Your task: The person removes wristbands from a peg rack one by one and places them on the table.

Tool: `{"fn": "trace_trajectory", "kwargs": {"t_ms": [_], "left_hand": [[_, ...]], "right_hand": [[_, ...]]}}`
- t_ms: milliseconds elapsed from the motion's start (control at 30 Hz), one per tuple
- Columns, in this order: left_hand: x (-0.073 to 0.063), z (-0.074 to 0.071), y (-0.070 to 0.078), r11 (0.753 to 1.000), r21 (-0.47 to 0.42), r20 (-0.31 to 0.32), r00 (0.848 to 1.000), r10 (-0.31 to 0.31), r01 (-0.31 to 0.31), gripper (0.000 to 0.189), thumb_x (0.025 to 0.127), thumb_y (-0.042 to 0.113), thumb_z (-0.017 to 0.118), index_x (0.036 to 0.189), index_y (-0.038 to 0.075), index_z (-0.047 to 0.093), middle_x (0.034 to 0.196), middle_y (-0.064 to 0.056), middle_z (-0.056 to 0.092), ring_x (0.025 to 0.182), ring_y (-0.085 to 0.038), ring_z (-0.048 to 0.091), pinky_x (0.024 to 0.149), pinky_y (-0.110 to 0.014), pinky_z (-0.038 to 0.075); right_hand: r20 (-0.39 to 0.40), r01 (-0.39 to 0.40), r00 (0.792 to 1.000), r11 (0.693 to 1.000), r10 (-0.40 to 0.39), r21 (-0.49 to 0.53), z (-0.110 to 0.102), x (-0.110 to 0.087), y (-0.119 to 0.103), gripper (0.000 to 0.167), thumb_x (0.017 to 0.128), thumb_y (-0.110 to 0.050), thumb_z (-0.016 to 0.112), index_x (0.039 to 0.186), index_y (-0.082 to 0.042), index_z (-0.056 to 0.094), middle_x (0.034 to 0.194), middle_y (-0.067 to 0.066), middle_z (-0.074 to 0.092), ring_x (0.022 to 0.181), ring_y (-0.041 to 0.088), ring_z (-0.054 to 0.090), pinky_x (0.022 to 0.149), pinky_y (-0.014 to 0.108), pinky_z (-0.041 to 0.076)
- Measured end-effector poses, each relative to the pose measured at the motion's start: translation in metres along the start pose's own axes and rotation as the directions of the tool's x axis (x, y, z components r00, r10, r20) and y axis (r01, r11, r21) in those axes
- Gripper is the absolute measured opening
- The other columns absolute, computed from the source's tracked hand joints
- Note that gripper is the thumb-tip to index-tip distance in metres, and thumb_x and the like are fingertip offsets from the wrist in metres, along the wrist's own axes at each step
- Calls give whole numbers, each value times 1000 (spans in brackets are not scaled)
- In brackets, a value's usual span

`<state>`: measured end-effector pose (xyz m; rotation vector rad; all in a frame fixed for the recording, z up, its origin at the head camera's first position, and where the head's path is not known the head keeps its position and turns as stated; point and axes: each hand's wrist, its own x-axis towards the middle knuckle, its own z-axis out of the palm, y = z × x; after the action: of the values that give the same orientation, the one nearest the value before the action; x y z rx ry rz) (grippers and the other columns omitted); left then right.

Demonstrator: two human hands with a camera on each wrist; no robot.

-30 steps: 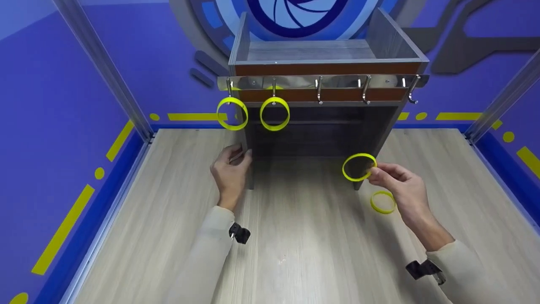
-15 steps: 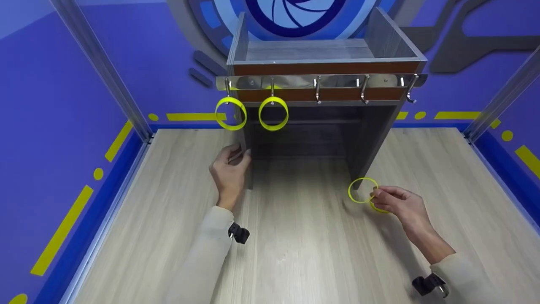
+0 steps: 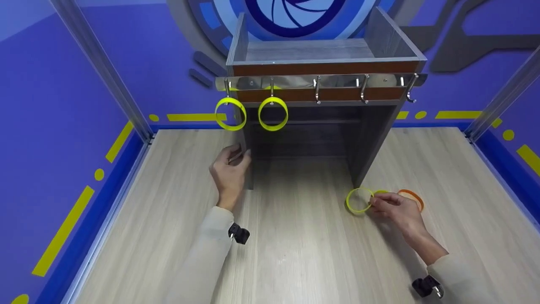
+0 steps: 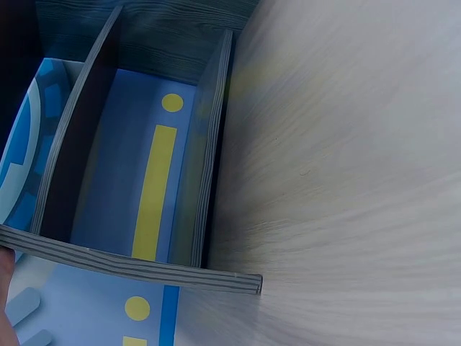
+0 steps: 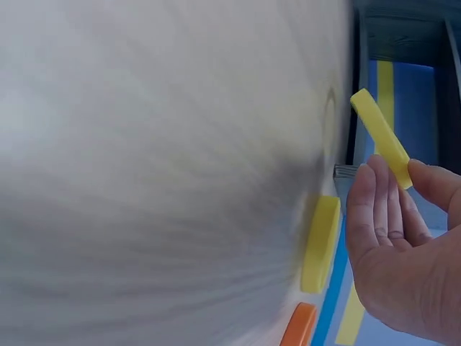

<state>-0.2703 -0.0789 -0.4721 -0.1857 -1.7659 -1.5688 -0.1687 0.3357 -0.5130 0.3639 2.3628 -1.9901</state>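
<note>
In the head view my right hand [image 3: 400, 217] pinches a thin yellow ring [image 3: 347, 203] between thumb and fingers, low over the table by the shelf's right front foot. The right wrist view shows the same ring almost edge-on, tilted. Partly behind this hand, a second yellow ring [image 5: 321, 245] and an orange ring [image 3: 418, 197] lie on the table. My left hand [image 3: 230, 175] grips the front edge of the grey shelf's left side panel [image 4: 144, 268]. Two more yellow rings hang from the two leftmost hooks, one at the end [image 3: 230, 128] and one beside it [image 3: 273, 128].
A metal rail [image 3: 295, 81] with several hooks runs across the front of the grey wooden shelf [image 3: 310, 50]; the three hooks on the right carry nothing. Blue printed walls [image 3: 97, 84] enclose the wood-patterned table [image 3: 295, 245] at the back and sides.
My right hand has lowered the yellow ring from in front of the shelf's right leg down close to the table. The orange ring now shows behind that hand. The left hand stays put.
</note>
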Motion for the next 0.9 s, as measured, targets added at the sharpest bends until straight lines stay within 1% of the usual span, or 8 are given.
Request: {"fn": "trace_trajectory", "kwargs": {"t_ms": [100,233,400,533,600,733,833,900], "left_hand": [[0,0,0,1000,-6,-7,1000,-1,1,18,83,-3,87,97,-4,77,96,-17,78,88,-32,79,77,-52,66],[0,1,0,1000,-11,-8,1000,-11,11,19,82,-4,88,98,-5,77,97,-18,78,89,-33,78,77,-49,67],[0,1,2,1000,-10,-7,1000,-25,24,20,82,-4,88,99,-6,77,98,-20,77,90,-36,78,79,-48,67],[0,1,2,1000,-9,-5,1000,-28,27,20,82,-4,87,99,-7,77,98,-20,77,89,-36,78,79,-49,67],[1,0,2,1000,-4,-5,1000,-23,23,19,82,-4,87,99,-7,76,98,-19,77,89,-36,78,79,-48,67],[1,0,1,1000,4,-3,1000,-7,7,19,82,-3,87,98,-7,76,97,-19,77,89,-34,78,78,-47,67],[0,0,0,1000,-1,1,1000,4,-4,20,83,-3,87,98,-7,76,97,-18,77,90,-34,78,79,-50,66],[0,0,0,1000,-3,4,1000,9,-9,20,83,-3,87,99,-7,76,98,-18,77,90,-34,78,79,-54,66]], "right_hand": [[-3,-1,1000,1000,1,-3,1,3,4,41,100,-12,77,130,13,63,99,6,79,86,16,77,80,31,65],[-5,3,1000,999,-3,-34,2,4,7,42,100,-10,75,132,15,62,100,9,79,85,16,78,79,31,66],[-1,31,1000,993,-32,-115,5,3,8,37,102,-8,73,129,15,64,102,15,79,86,17,78,77,30,66],[-6,53,998,978,-55,-201,6,1,7,34,103,-11,72,127,12,67,103,17,78,85,17,77,74,28,65],[-4,56,998,973,-58,-223,7,1,7,35,103,-13,72,127,11,67,103,17,78,85,18,77,73,27,65],[-2,26,1000,974,-27,-226,6,2,8,37,103,-16,73,129,10,66,103,14,77,86,18,76,72,27,65],[0,9,1000,978,-9,-210,7,3,9,38,103,-16,72,130,10,65,102,13,77,85,19,77,72,28,65],[-1,13,1000,980,-14,-199,7,3,9,37,103,-14,72,130,11,64,102,14,77,86,19,77,73,28,65]]}}
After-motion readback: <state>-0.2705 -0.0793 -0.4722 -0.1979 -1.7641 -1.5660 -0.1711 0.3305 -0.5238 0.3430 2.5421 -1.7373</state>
